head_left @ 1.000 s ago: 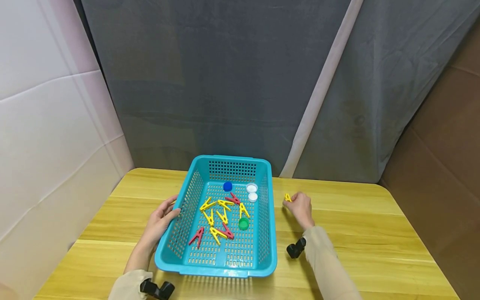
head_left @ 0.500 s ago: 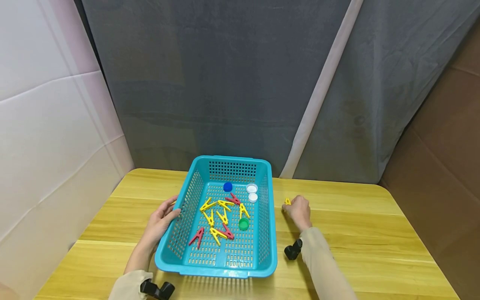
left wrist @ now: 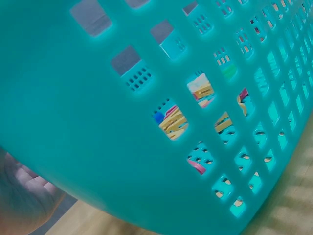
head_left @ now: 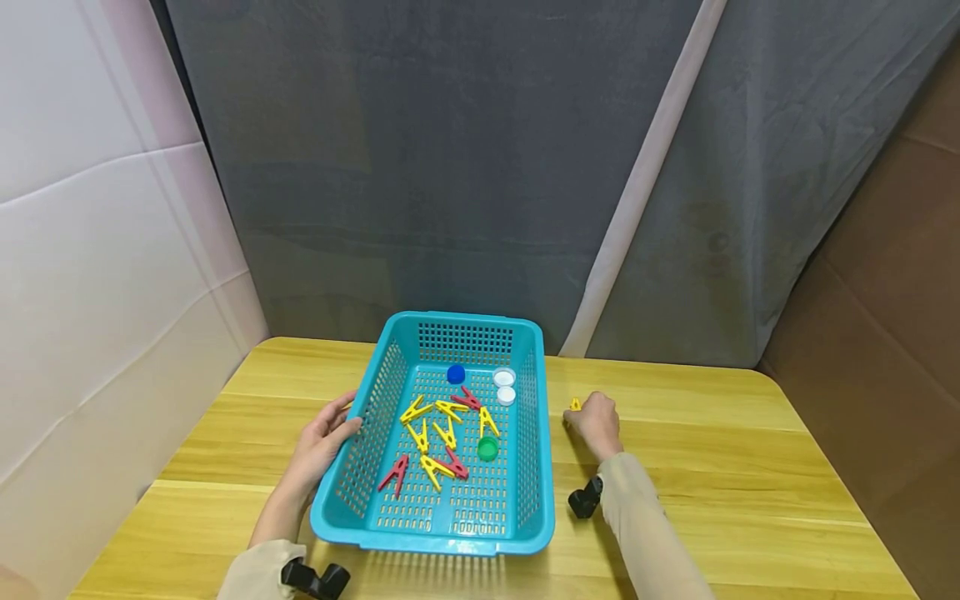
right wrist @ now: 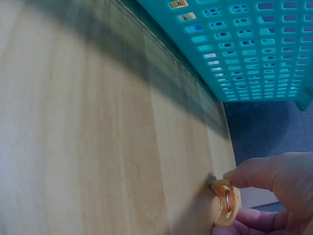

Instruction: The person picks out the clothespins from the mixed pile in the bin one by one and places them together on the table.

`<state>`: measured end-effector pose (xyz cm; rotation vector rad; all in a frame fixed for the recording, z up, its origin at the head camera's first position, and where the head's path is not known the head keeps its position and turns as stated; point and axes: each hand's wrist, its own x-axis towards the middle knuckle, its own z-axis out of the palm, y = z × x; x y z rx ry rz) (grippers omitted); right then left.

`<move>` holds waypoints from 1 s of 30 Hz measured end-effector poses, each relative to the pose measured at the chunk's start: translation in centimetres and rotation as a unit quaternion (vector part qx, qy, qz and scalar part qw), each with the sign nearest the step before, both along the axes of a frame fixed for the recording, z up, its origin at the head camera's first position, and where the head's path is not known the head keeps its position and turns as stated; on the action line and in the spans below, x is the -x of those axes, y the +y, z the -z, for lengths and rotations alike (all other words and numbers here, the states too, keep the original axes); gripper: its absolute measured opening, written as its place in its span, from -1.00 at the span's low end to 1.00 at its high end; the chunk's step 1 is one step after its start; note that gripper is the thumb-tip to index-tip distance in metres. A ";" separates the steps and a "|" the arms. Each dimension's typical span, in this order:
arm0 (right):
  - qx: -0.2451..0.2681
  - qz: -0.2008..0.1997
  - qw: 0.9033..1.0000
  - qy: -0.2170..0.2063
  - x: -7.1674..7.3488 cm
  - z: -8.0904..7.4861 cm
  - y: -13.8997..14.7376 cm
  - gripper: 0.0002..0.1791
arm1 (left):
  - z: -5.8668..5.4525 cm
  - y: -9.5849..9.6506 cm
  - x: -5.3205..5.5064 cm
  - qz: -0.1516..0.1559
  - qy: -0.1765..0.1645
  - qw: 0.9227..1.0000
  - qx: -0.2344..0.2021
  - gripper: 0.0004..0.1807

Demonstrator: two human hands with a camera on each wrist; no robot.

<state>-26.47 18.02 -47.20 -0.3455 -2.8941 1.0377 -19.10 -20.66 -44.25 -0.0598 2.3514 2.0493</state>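
Table (head_left: 750, 467) runs past your right hand (head_left: 597, 423) to its right edge; on it, holed teal basket (head_left: 427, 544), your left hand (head_left: 321, 442) gripping the left rim; right hand pinches a slotted yellow clip (right wrist: 233, 199) beside basket's right edge; inside: six yellow clips (head_left: 431, 467), three red clips (head_left: 399, 468), four caps (head_left: 487, 449)

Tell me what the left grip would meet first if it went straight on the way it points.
The blue basket: the left grip holds its left rim, so it would likely press into that side at once. Beyond, perhaps a yellow clothespin inside, though depth is unclear.
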 end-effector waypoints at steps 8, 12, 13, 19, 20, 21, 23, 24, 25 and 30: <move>0.003 -0.013 1.000 0.028 -0.1 -1.1 0.5 -0.44 | 0.0 0.0 0.0 0.002 0.001 1.000 0.000 -0.45; 0.017 -0.028 0.998 0.062 -0.1 -2.5 0.6 -0.42 | 0.0 0.0 0.0 0.000 0.004 1.000 -0.003 -0.44; 0.021 -0.029 0.997 0.065 -0.1 -2.9 0.5 -0.42 | 0.0 0.0 0.0 0.000 0.004 1.000 -0.003 -0.44; 0.027 -0.029 0.996 0.081 0.5 -5.2 -0.1 -0.57 | -0.1 0.0 -0.1 -0.002 -0.001 1.000 -0.003 -0.44; 0.028 -0.030 0.996 0.085 0.6 -5.5 -0.3 -0.63 | -0.1 0.0 -0.1 -0.002 0.000 1.000 -0.001 -0.44; 0.027 -0.030 0.995 0.087 0.6 -5.9 -0.5 -0.69 | -0.1 0.0 -0.1 -0.002 -0.001 1.000 0.000 -0.44; 0.026 -0.031 0.995 0.091 0.8 -6.6 -0.8 -0.76 | -0.1 0.0 -0.1 -0.003 -0.002 1.000 0.000 -0.45; 0.028 -0.033 0.995 0.095 1.0 -7.0 -1.0 -0.77 | -0.1 0.0 -0.1 -0.003 -0.003 1.000 0.000 -0.45; 0.032 -0.037 0.994 0.098 1.1 -7.3 -1.3 -0.75 | -0.1 0.0 -0.1 -0.003 -0.003 1.000 0.000 -0.45; 0.036 -0.052 0.992 0.106 1.5 -9.2 -2.5 -0.59 | 0.0 0.0 0.0 -0.001 -0.004 1.000 -0.003 -0.45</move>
